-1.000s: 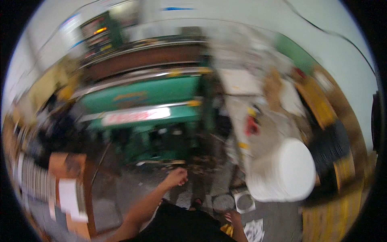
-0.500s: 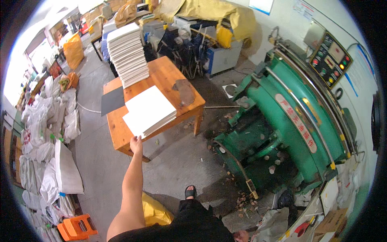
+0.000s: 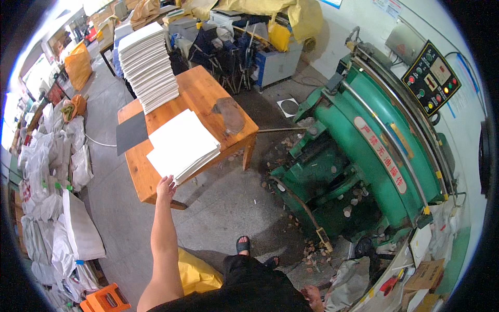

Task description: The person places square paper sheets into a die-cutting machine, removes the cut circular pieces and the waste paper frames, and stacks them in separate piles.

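Observation:
My left hand (image 3: 165,186) reaches out at arm's length to the near corner of a low stack of white sheets (image 3: 182,144) and touches it with the fingers stretched. The stack lies on a wooden table (image 3: 205,89). A tall pile of white sheets (image 3: 148,65) stands at the table's far end, and a dark grey sheet (image 3: 131,132) hangs over its left edge. My right hand (image 3: 311,297) hangs low by my side at the bottom edge, only partly seen.
A big green machine (image 3: 374,156) with a black control panel (image 3: 431,78) fills the right side, with scraps on the floor below it. White sacks (image 3: 52,177) line the left. A yellow sack (image 3: 195,273) and an orange stool (image 3: 106,299) sit near my feet.
One second ago the view faced the green machine with the arm low. It has swung to the table, and my left hand has stretched to the low stack's corner.

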